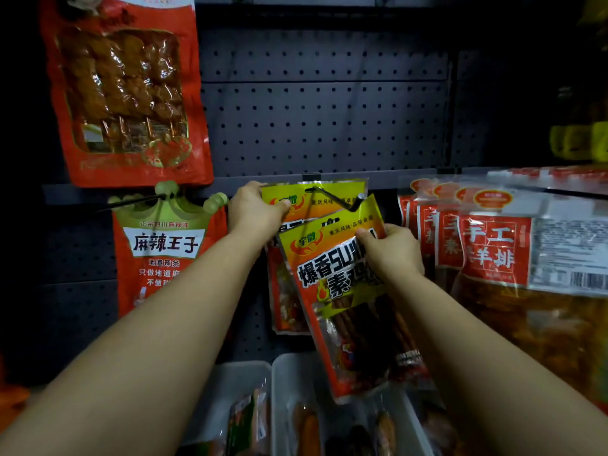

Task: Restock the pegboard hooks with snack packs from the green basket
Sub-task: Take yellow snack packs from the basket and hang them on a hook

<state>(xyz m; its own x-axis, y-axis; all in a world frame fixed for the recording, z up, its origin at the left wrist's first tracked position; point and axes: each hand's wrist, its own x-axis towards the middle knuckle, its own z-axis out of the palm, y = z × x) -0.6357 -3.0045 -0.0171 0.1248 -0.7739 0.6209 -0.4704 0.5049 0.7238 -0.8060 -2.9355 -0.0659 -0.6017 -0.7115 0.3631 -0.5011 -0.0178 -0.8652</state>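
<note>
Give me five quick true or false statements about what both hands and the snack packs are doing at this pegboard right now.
1. The left hand grips the top corner of the rear yellow and red pack, which is on the hook. True.
2. The right hand holds the front yellow and red pack, tilted. True.
3. The front pack already hangs fully threaded on the hook. False: its top edge is only at the hook's tip.
4. The pegboard directly above the hands is packed with snacks. False: it is bare there.
5. White bins sit below the hands. True.
</note>
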